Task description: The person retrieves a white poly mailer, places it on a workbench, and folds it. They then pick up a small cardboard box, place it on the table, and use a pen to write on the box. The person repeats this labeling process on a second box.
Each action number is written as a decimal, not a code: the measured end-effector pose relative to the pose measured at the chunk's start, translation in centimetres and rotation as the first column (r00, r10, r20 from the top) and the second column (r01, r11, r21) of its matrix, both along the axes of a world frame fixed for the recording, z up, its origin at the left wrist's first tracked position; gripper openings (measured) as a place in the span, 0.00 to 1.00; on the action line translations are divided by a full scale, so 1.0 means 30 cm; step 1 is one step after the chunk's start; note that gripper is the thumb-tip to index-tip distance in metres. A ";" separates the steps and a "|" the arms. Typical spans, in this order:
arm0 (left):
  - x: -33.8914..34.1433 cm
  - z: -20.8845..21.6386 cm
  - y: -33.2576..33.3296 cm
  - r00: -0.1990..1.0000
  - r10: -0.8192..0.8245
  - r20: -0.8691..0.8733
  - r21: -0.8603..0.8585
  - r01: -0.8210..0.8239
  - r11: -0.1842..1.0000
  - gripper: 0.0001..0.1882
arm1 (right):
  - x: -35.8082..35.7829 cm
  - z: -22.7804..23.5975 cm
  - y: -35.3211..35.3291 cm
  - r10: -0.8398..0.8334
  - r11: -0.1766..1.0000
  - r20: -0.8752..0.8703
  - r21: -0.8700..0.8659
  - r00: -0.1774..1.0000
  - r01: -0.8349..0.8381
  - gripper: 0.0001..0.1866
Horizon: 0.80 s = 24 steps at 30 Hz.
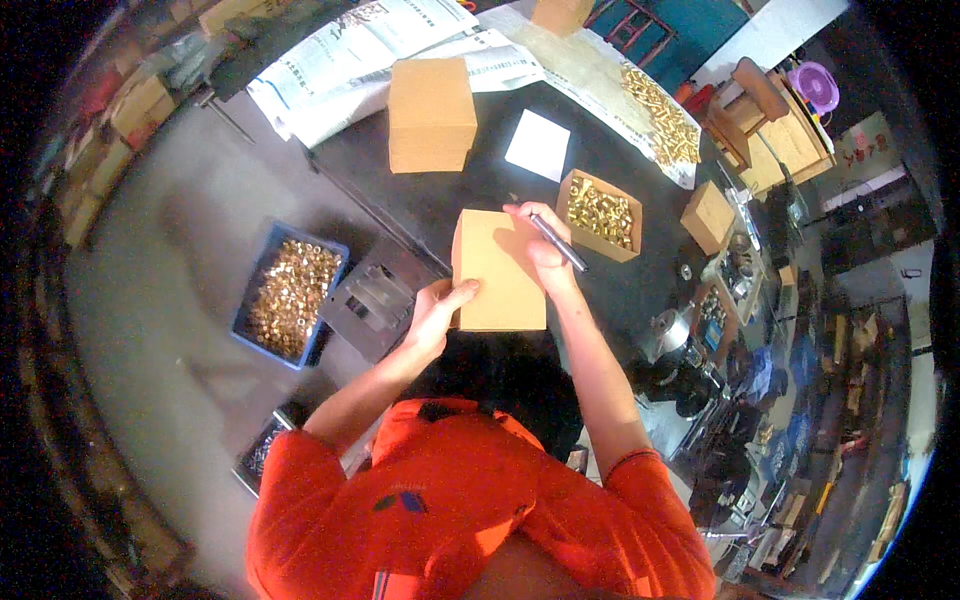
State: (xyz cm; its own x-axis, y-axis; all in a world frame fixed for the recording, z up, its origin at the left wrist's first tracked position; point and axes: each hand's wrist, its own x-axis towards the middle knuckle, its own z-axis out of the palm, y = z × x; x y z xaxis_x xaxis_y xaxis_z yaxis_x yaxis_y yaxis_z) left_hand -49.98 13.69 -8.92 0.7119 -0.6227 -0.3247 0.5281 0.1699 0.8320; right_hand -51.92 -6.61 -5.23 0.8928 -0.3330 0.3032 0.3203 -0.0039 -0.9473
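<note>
A closed brown cardboard box (498, 275) is in front of me at the near edge of the dark table. My left hand (438, 308) grips its left side, with the thumb lying on the top face. In my right hand (546, 240) is a dark pen (557, 242), its tip end over the box's far right corner. Whether the tip touches the cardboard, I cannot tell. Just right of that hand stands an open cardboard box (603, 247) full of small brass-coloured metal fittings (599, 212).
Farther back sit a larger cardboard box (430, 115), a white paper sheet (538, 145) and spread newspaper (350, 60). More brass parts (660, 115) lie at the back right. A blue bin (343, 262) of metal parts stands left, below the table. A small carton (707, 218) is at right.
</note>
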 end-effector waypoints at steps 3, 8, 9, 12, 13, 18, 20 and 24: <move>0.037 -0.025 0.013 0.996 -0.023 0.082 0.026 0.021 0.999 0.33 | 0.048 0.006 0.006 0.050 0.999 -0.027 0.021 0.998 -0.049 0.30; 0.117 0.041 0.099 0.940 -0.322 0.110 0.159 0.303 0.939 0.38 | 0.082 -0.013 -0.026 -0.115 0.985 0.113 -0.114 0.987 0.128 0.20; 0.174 0.024 0.126 0.905 -0.406 0.126 0.154 0.387 0.909 0.30 | 0.115 -0.012 -0.028 -0.243 0.969 0.229 0.015 0.943 0.246 0.13; 0.394 0.044 0.176 0.718 -0.276 0.639 0.396 0.000 0.918 0.26 | 0.174 0.076 -0.063 -0.271 0.952 0.064 0.163 0.960 0.258 0.07; 0.453 0.102 0.168 0.505 -0.218 0.835 0.390 -0.265 0.882 0.26 | 0.223 0.087 -0.094 -0.253 0.964 0.074 0.105 0.965 0.245 0.07; 0.711 0.188 0.077 -0.016 -0.358 0.934 0.299 -0.514 0.804 0.43 | 0.646 0.177 -0.116 -0.247 0.948 0.151 0.240 0.957 0.207 0.09; 0.755 0.201 0.038 -0.033 -0.441 0.897 0.360 -0.523 0.772 0.49 | 0.785 0.158 -0.154 -0.224 0.951 0.090 0.237 0.971 0.198 0.12; 0.819 0.179 0.001 -0.205 -0.403 0.892 0.273 -0.467 0.841 0.54 | 0.922 0.137 -0.192 0.044 0.949 0.009 0.312 0.999 -0.045 0.16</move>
